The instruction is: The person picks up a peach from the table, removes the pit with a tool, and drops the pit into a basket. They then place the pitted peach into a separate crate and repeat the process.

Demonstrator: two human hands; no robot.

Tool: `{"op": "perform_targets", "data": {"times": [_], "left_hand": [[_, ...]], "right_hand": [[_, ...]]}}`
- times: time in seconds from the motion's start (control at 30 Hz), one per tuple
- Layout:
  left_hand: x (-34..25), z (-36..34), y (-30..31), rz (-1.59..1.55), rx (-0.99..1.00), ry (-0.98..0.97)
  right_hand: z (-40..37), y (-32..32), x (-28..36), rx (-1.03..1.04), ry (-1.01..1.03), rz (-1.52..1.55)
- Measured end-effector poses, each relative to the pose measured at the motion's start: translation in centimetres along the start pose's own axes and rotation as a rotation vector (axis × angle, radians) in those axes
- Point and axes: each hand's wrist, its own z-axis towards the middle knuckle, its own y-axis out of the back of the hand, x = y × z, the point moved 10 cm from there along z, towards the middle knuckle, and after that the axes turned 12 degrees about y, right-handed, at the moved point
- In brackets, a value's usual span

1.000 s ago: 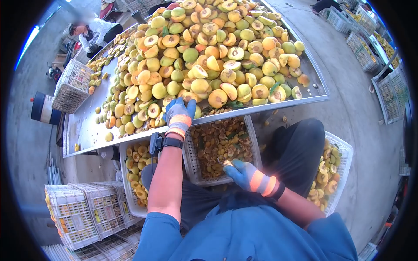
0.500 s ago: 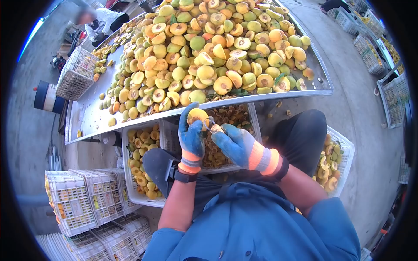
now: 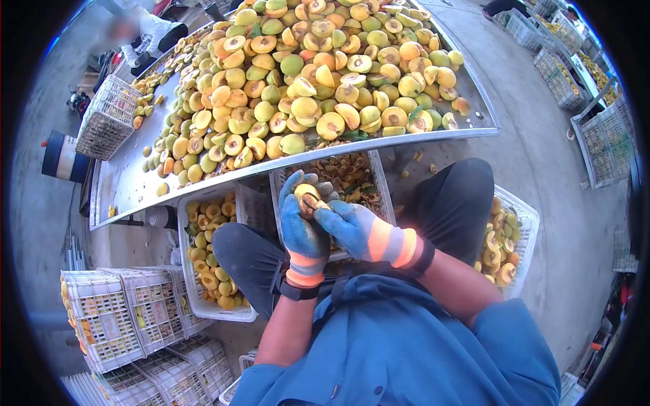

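My left hand (image 3: 300, 227), in a blue and orange work glove, cups a yellow peach half (image 3: 306, 191) with its brown, cut side turned toward my right hand. Gloved the same way, my right hand (image 3: 357, 229) is closed on a small pitting tool (image 3: 320, 205) with a pale handle. The tool's end meets the cut face; its metal tip is hidden now. Both hands are together above a crate of brown pits and scraps (image 3: 349, 177), between my knees.
A metal table (image 3: 223, 183) heaped with halved peaches (image 3: 291, 101) stands ahead. Crates of peach halves sit at my left (image 3: 220, 298) and right (image 3: 521, 271). Stacked white crates (image 3: 101, 311) stand farther left. Another person (image 3: 152, 37) is at the table's far left.
The peach half has turned and sits lower in my left hand, whose fingers curl more around it. My right hand has moved closer, bringing the tool onto the cut face. The view has shifted slightly.
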Motion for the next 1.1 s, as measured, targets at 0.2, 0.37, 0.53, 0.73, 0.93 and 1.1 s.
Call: {"op": "perform_targets", "data": {"times": [0.2,0.37,0.53,0.73,0.93,1.1], "left_hand": [[1.0,-0.6,1.1,0.161,-0.079,0.008],[0.7,-0.8,1.3,0.315,-0.151,0.005],[2.7,-0.7,1.2,0.11,-0.094,0.253],[5.7,-1.1,0.1,-0.183,0.036,0.432],[4.6,-0.8,-0.6,0.042,0.155,0.475],[-7.6,-1.3,4.0,1.018,-0.24,-0.315]], "right_hand": [[-1.2,-0.8,0.1,0.189,0.243,-0.297],[-2.2,-1.2,0.4,0.306,0.439,-0.473],[-4.2,-2.2,-4.4,0.229,-0.603,0.483],[-7.4,-4.9,-4.3,0.275,-0.822,1.284],[-7.9,-5.8,-3.1,0.354,-0.73,1.655],[-6.4,-2.3,-5.0,0.179,-0.677,0.731]]}}
